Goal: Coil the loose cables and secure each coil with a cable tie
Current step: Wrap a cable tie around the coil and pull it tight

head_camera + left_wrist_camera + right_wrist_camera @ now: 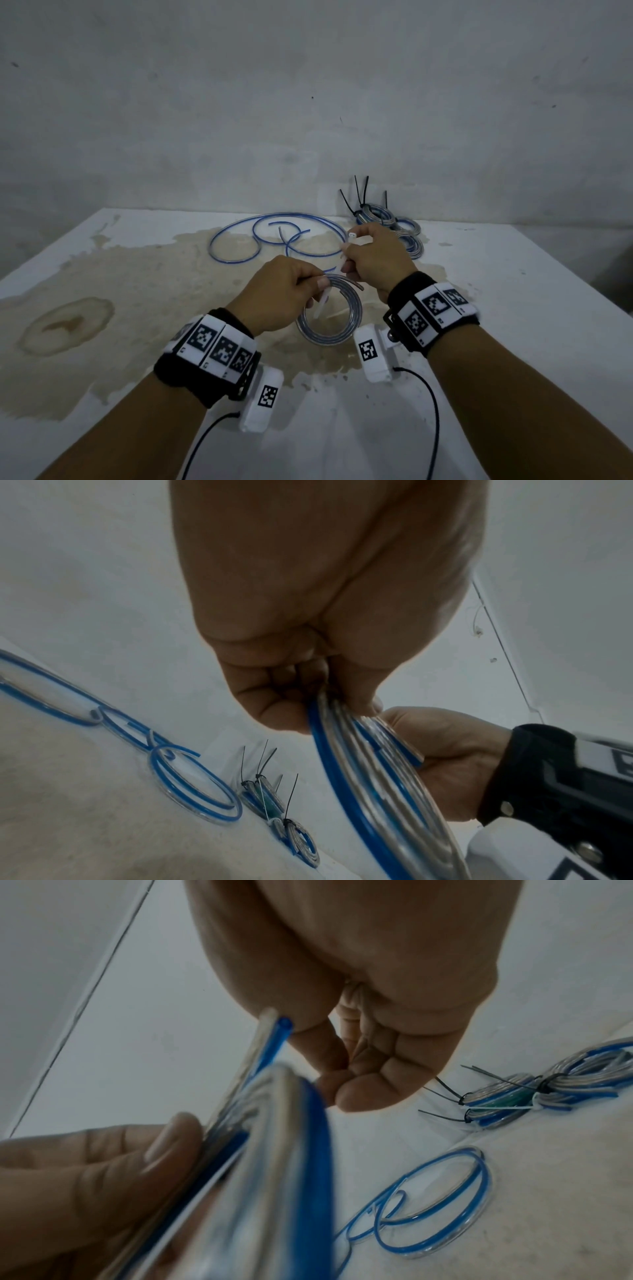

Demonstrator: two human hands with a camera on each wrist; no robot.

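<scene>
Above a stained worktop (513,308), the left hand (274,294) pinches a finished cable coil (329,315) while the right hand (373,260) grips a white cable tie (322,303) threaded through it; closing the tie likely comes next.

You hold one coil (329,313) of clear-and-blue cable upright above the table, with a white cable tie (323,301) threaded through it. Loose blue cable (274,240) lies in open loops behind. Finished coils (394,226), bound with black ties, sit near the wall.
</scene>
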